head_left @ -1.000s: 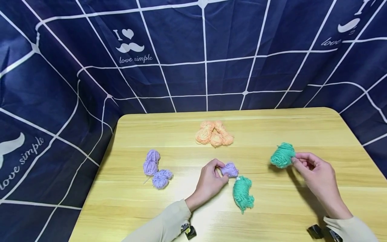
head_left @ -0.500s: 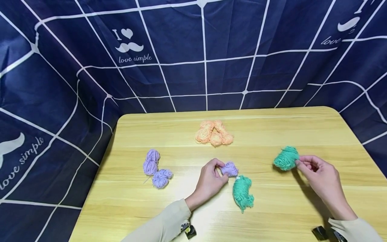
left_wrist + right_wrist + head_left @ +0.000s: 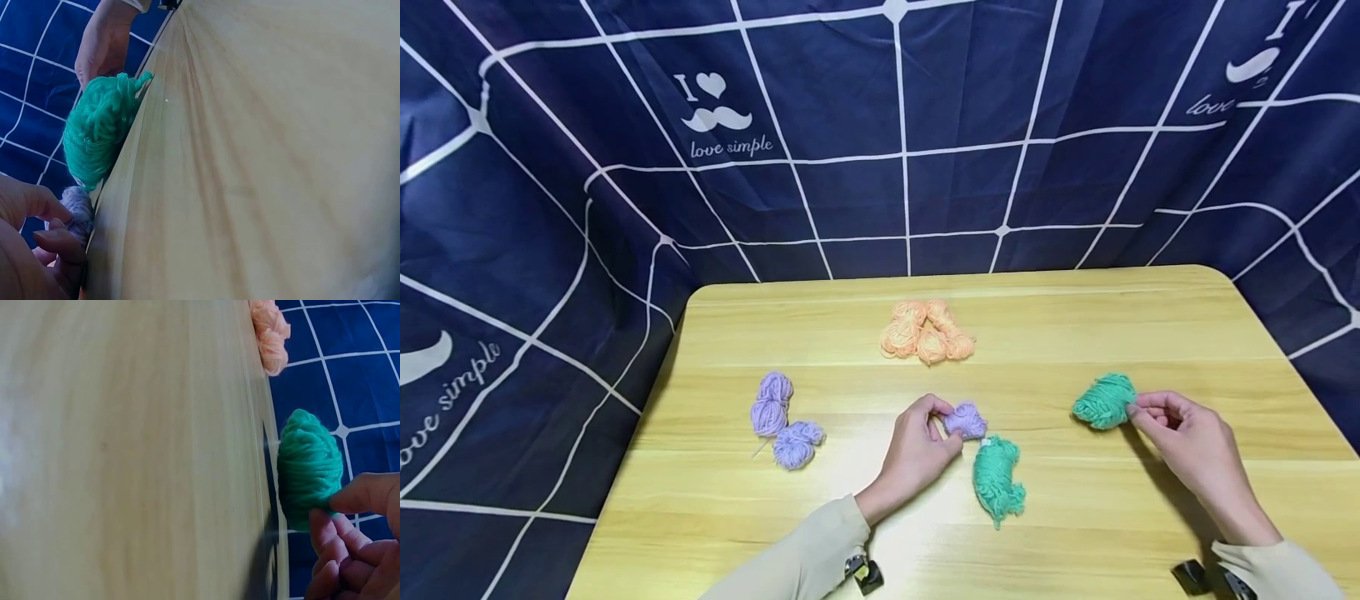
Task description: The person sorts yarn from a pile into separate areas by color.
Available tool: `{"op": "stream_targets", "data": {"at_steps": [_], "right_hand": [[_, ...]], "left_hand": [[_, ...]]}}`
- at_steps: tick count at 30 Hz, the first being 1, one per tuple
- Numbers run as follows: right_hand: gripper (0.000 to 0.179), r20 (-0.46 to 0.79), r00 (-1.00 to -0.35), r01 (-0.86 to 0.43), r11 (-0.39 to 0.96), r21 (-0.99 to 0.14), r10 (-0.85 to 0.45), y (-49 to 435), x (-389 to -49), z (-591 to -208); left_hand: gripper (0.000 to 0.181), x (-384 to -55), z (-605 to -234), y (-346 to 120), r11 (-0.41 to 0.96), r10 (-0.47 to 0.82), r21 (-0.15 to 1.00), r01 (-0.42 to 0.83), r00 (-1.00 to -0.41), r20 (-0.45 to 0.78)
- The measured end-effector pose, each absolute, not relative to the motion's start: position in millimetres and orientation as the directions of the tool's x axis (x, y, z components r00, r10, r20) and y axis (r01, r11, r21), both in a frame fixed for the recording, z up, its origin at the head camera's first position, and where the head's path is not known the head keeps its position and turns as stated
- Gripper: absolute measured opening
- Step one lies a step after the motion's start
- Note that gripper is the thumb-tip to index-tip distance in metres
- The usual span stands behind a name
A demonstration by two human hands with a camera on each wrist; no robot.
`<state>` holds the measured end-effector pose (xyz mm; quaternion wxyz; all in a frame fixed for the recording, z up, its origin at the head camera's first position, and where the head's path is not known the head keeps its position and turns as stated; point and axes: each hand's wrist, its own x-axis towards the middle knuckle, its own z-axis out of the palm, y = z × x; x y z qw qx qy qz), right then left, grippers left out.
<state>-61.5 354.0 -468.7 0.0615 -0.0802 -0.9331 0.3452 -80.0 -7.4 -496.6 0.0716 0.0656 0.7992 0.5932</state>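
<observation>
My left hand (image 3: 913, 454) pinches a small purple yarn skein (image 3: 966, 421) between thumb and fingers at the middle of the table. Just below that skein lies a green yarn skein (image 3: 997, 479), its frayed end toward the front; the left wrist view shows this green skein (image 3: 97, 128) close to the purple one (image 3: 76, 209). On the right, my right hand (image 3: 1195, 450) pinches the near end of another green yarn skein (image 3: 1105, 402) by thumb and fingertips. In the right wrist view this skein (image 3: 309, 472) shows its wound strands. Whether it touches the table is unclear.
Several peach yarn skeins (image 3: 928, 333) lie bunched toward the back of the wooden table (image 3: 820, 517). Two purple skeins (image 3: 782, 421) lie at the left, end to end. A dark blue gridded cloth (image 3: 835, 196) hangs behind and beside the table.
My right hand has shifted slightly right and then lowered the green yarn skein toward the table. The left hand keeps its pinch on the purple skein. The head view has shifted a little.
</observation>
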Motion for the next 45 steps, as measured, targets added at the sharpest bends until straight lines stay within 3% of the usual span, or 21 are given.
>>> {"op": "stream_targets", "data": {"at_steps": [25, 39, 45], "right_hand": [[0.031, -0.023, -0.992, 0.109, 0.759, -0.642, 0.124, 358.5, -58.8, -469.3], [0.04, 0.008, -0.98, 0.14, 0.719, -0.68, 0.198, 355.4, -49.6, -465.1], [0.037, 0.041, -0.973, 0.116, 0.636, -0.763, 0.226, 348.9, -46.9, -462.1]], "left_hand": [[0.031, -80.4, -500.7, -7.6, 0.286, 0.185, 0.958, 0.024, -0.982, -0.03], [0.031, -80.5, -500.1, -7.3, 0.292, 0.188, 0.956, 0.029, -0.982, -0.027], [0.031, -80.6, -499.0, -6.9, 0.293, 0.185, 0.956, 0.026, -0.982, -0.03]]}}
